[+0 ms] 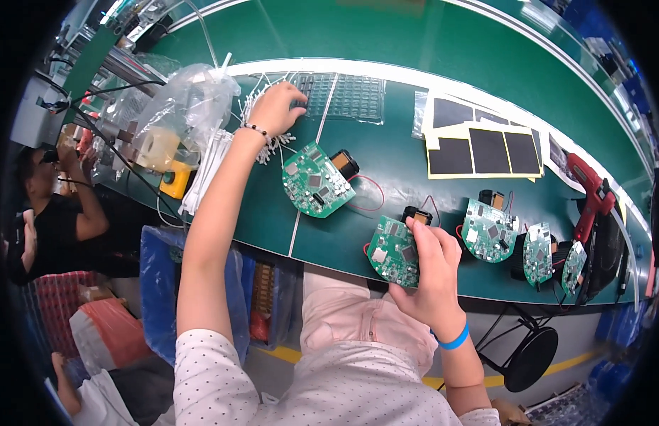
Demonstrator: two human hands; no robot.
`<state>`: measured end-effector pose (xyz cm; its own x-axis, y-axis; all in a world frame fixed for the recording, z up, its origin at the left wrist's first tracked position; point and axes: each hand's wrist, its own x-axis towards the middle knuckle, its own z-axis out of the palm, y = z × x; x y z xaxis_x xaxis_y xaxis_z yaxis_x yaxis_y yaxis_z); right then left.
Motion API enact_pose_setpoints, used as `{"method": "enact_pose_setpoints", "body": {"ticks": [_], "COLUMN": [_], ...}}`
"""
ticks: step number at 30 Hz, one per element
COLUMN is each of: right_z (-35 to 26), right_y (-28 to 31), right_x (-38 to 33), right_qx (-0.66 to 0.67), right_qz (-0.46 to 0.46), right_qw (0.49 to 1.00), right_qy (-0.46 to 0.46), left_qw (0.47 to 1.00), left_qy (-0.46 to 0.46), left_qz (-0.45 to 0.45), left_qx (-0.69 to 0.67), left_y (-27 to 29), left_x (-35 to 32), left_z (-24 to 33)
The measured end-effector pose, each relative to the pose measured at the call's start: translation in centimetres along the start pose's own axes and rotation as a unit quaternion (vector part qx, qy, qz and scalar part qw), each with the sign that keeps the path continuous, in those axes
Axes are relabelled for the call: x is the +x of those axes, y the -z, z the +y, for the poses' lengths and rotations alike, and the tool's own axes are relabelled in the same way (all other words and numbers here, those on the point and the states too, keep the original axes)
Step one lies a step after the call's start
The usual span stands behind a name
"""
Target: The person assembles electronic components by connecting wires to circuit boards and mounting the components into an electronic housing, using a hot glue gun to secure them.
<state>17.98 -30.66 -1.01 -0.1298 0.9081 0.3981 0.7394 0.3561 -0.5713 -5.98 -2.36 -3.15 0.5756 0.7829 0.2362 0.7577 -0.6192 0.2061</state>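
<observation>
1. The held board [390,250] looks light and stiff, a thin green plate with small parts over its upper face; it would probably not bend much before something cracked.
2. Its bare rim seems the safest hold. The raised chips, the black part [417,213] at its far side and the thin red wire [367,249] at its left look easier to harm; a tug on the wire could strain a joint.
3. The smooth rim may slip a little, so a light pinch across opposite edges should suit it better than pressing on the face.
4. The right hand [437,275] is closed over the board's right side, thumb at the near edge, fingers stretched to the far edge beside the black part.
5. The board thus lies left of the palm, between thumb and fingertips, at the near edge of the bench [407,167].
6. The left hand [274,112] is far left, over the white cables [268,151] and beside the clear tray [354,99]; thumb and fingers stand apart, nothing visible between them.
</observation>
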Motion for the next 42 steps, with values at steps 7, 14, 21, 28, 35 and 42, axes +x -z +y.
{"method": "enact_pose_setpoints", "body": {"ticks": [7,14,21,28,35,42], "right_z": [0.4,0.7,0.8,1.8,0.7,-1.3], "right_y": [0.3,0.5,0.8,1.1,2.7,3.2], "right_x": [-0.4,-0.1,0.3,0.6,1.4,1.7], "right_qx": [-0.013,-0.001,0.029,0.028,-0.048,-0.049], "right_qz": [-0.010,-0.023,-0.031,-0.021,-0.099,-0.013], "right_qw": [1.000,1.000,0.999,0.999,0.994,0.999], "right_qy": [-0.008,0.001,0.015,0.028,-0.027,0.018], "left_qw": [0.999,0.999,0.995,0.978,0.720,0.273], "left_qy": [0.030,-0.019,-0.066,-0.021,0.062,-0.189], "left_qz": [0.002,0.051,0.071,0.171,0.320,-0.265], "left_qx": [-0.022,0.004,-0.031,-0.118,-0.612,-0.905], "left_y": [-2.1,-2.0,-2.0,-0.4,5.4,16.3], "left_x": [0.8,0.7,1.3,-0.6,-8.7,-11.9], "left_z": [-0.3,-0.4,-0.5,2.5,11.5,19.6]}}
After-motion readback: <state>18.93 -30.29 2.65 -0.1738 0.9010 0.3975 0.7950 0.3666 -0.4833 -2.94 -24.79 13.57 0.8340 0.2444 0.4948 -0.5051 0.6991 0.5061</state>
